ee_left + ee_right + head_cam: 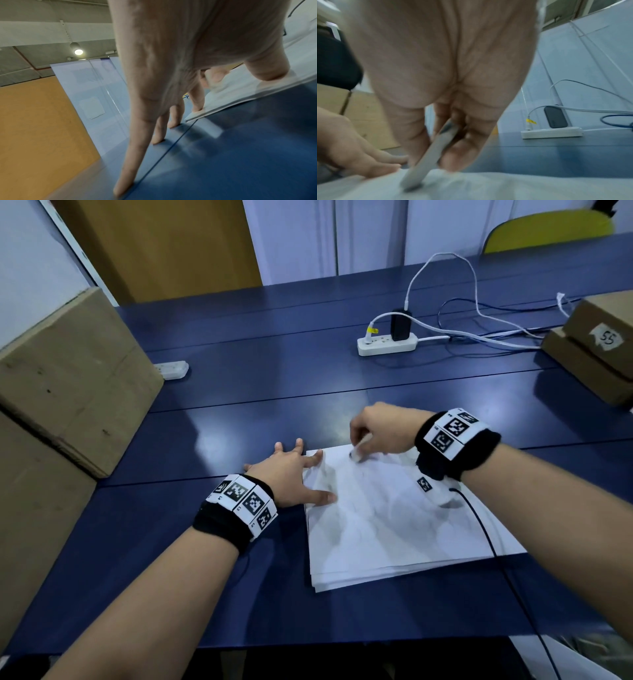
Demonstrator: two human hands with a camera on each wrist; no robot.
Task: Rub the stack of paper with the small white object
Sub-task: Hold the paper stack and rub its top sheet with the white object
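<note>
A stack of white paper (394, 529) lies on the blue table (239, 378) in front of me. My right hand (373, 433) pinches a small white object (359, 451), flat and eraser-like, and holds its lower end on the far part of the top sheet. In the right wrist view the small white object (429, 157) stands slanted between thumb and fingers, its tip on the paper (505, 186). My left hand (291, 470) lies flat with spread straight fingers; thumb and forefinger press the stack's left edge, the other fingers rest on the table. The left wrist view shows the thumb on the paper (240, 86).
Cardboard boxes (72, 378) stand at the left, another pair (596, 344) at the right. A white power strip (387, 344) with a black adapter and cables lies farther back, a second strip (173, 369) by the left box. A black cable (489, 542) crosses the paper's right side.
</note>
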